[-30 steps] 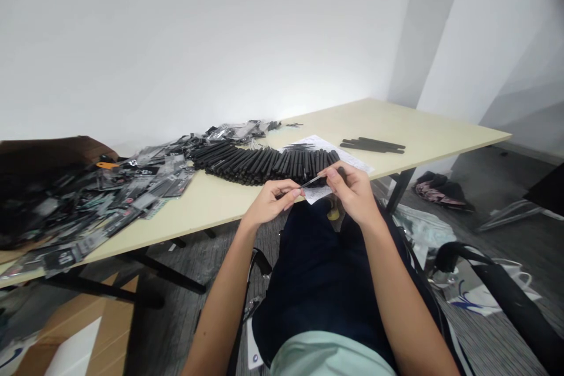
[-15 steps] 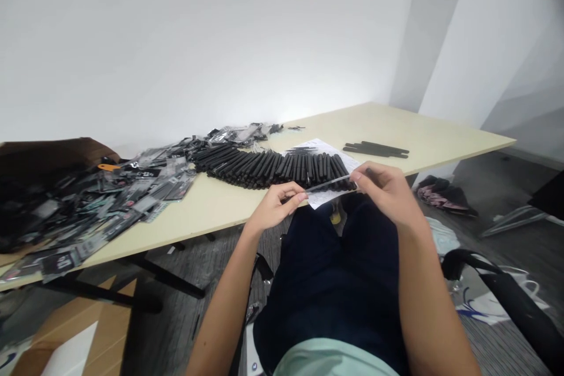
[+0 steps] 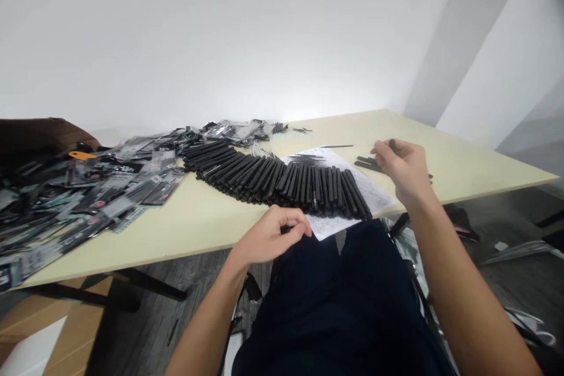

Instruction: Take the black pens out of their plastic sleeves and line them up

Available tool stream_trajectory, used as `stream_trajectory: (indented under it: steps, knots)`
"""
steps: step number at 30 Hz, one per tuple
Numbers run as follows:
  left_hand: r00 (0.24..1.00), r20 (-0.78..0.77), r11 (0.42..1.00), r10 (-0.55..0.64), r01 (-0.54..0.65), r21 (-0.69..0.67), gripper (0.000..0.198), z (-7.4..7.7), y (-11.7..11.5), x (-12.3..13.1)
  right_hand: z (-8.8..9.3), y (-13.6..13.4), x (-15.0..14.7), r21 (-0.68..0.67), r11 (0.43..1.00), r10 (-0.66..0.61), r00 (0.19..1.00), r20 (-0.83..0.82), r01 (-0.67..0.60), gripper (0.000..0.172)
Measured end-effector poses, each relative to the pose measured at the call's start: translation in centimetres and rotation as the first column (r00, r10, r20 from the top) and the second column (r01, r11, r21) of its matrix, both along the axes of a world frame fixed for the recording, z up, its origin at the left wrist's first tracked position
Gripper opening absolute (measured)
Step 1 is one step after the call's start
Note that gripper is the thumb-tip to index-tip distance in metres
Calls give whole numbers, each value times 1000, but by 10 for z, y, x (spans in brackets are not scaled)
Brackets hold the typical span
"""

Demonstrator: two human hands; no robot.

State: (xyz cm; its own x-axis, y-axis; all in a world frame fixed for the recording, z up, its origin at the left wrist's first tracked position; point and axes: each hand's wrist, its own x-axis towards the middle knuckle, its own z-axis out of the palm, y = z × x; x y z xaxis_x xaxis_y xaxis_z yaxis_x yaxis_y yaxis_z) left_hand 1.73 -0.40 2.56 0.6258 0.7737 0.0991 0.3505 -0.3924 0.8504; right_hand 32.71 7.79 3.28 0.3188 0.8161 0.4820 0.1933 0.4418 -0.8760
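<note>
My right hand (image 3: 400, 169) is raised over the right part of the table, its thumb and fingers pinched. A black end (image 3: 392, 144) of something pen-like shows above its fingers. A thin stick (image 3: 337, 146), dark at its far end, lies in line with the fingertips; the faint clear part between looks joined to the hand, but blurs. My left hand (image 3: 282, 229) is curled at the table's front edge, before the row of black pen-like rods (image 3: 273, 176). What its closed fingers hold, if anything, is hidden. White paper (image 3: 374, 188) lies under the row's right end, with several thin dark sticks (image 3: 308, 158) on it.
On the left a heap of flat plastic packets (image 3: 132, 182) spreads over the pale table (image 3: 198, 217), with an orange piece (image 3: 82, 155) on it. Longer black strips (image 3: 368, 163) lie behind my right hand. A cardboard box (image 3: 48, 329) stands on the floor.
My hands have moved apart: the right went up and to the right, away from the left. The clear thin strip no longer spans between them. The view has shifted slightly.
</note>
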Motion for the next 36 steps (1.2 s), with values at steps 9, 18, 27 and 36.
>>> stream_trajectory:
  steps: [9,18,27,36]
  knots:
    - [998,54,994,-33,38,-104,20,5,2,-4,23,93,-30,-237,970,189,783,592,-55,29]
    - [980,-183,988,-82,56,-142,10,8,2,-11,20,108,-12,-280,958,277,466,840,-65,22]
    - [961,-243,966,-129,67,-249,23,23,0,-10,11,153,-52,-477,879,471,194,860,-22,10]
    - [986,5,984,-167,167,-70,15,11,-1,-8,19,153,-62,-491,871,484,121,867,33,12]
